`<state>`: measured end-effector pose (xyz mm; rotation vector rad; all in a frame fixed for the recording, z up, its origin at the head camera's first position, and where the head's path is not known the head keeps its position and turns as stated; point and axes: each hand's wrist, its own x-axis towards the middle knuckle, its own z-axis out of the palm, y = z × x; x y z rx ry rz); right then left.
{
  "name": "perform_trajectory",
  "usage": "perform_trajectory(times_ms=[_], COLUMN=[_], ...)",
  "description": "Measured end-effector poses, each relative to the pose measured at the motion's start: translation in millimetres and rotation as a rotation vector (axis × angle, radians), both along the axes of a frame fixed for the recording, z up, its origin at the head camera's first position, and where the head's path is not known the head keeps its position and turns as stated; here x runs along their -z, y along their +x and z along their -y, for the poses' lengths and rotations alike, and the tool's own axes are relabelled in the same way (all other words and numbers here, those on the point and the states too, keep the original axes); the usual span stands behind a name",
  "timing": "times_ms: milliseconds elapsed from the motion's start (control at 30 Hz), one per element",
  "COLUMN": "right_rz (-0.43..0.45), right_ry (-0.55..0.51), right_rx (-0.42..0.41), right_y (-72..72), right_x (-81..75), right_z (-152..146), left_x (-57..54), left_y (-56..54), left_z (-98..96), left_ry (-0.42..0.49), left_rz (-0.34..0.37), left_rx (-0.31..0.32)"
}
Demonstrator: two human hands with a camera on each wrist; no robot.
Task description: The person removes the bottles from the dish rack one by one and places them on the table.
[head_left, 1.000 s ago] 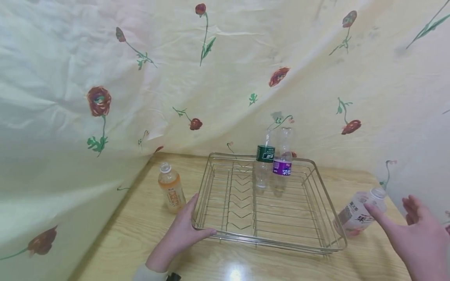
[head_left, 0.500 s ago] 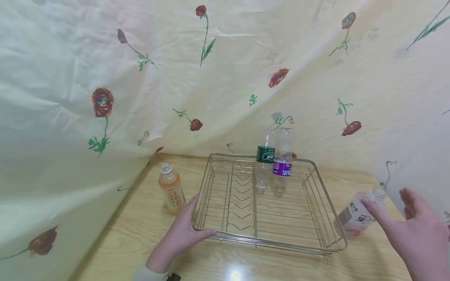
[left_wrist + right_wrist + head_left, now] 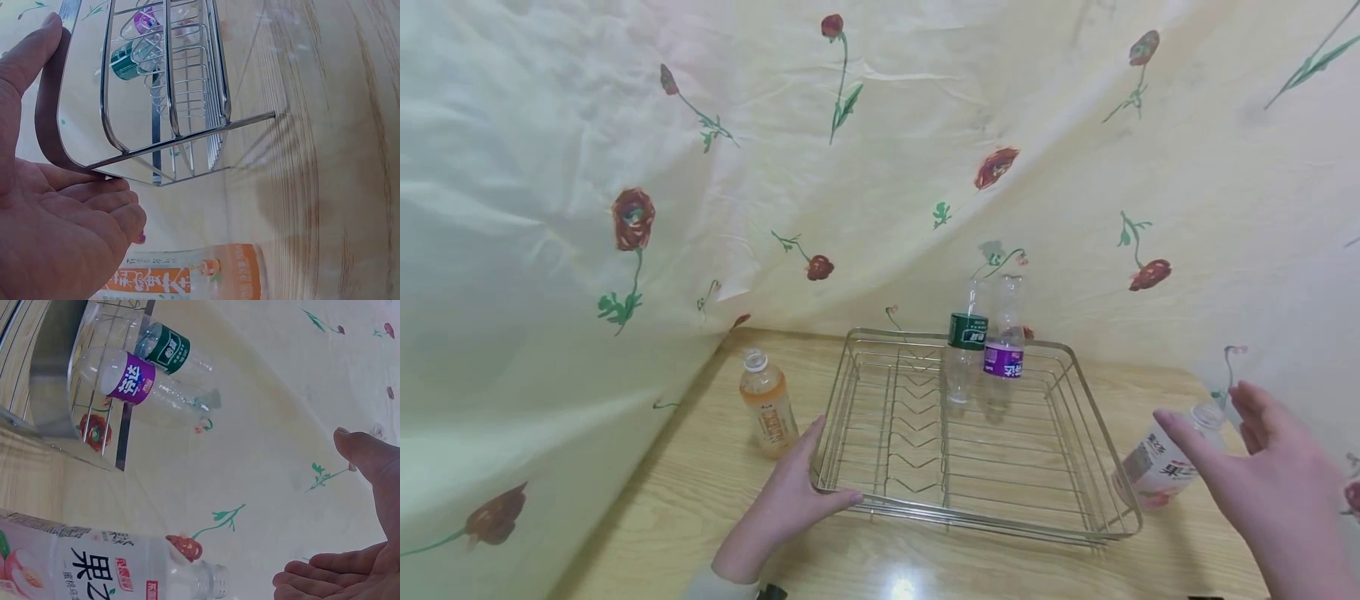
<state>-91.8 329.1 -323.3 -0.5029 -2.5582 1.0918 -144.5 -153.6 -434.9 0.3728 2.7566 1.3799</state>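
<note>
In the head view, my left hand [image 3: 797, 492] holds the front left corner of a wire dish rack [image 3: 977, 515], the thumb along its front rim and the fingers at its left side. Two clear empty bottles stand in the rack at the back: a green-labelled bottle [image 3: 967, 333] and a purple-labelled bottle [image 3: 1003, 360]. My right hand [image 3: 1273, 483] is spread in the air near a peach drink bottle [image 3: 1157, 467] at the rack's right side, holding nothing. The right wrist view shows a gap between that hand [image 3: 350, 569] and the bottle's capless neck [image 3: 215, 581].
An orange-labelled bottle [image 3: 769, 408] without a cap stands left of the rack, close to my left hand. Under everything is a light wooden table [image 3: 677, 517]. A floral cloth [image 3: 910, 192] hangs behind the table and along its sides.
My right hand has shifted slightly left and upward, and now overlaps more of the peach drink bottle in the head view. The left hand and rack stay in place.
</note>
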Motion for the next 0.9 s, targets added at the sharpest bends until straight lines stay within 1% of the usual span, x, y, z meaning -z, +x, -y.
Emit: perform_trajectory(times_ms=[233, 500, 633, 733, 900], right_rz=[-0.041, -0.053, -0.058, -0.046, -0.044], right_ry=[0.038, 0.122, 0.120, 0.101, 0.138], right_rx=[0.007, -0.031, -0.044, -0.058, -0.094], right_y=[-3.0, -9.1, -12.0, -14.2, -18.4], right_x=[-4.5, -18.2, -20.6, -21.9, -23.7], right_z=[8, 19, 23, 26, 28], left_x=[0.5, -3.0, -3.0, -2.6, -1.0], left_y=[-0.2, 1.5, 2.0, 1.9, 1.2], left_z=[-0.5, -0.6, -0.2, -0.3, -1.1], left_ry=[0.002, -0.001, 0.000, -0.002, -0.010], left_rz=[-0.002, 0.006, 0.010, 0.014, 0.004], left_rx=[0.005, -0.004, -0.009, -0.011, -0.006])
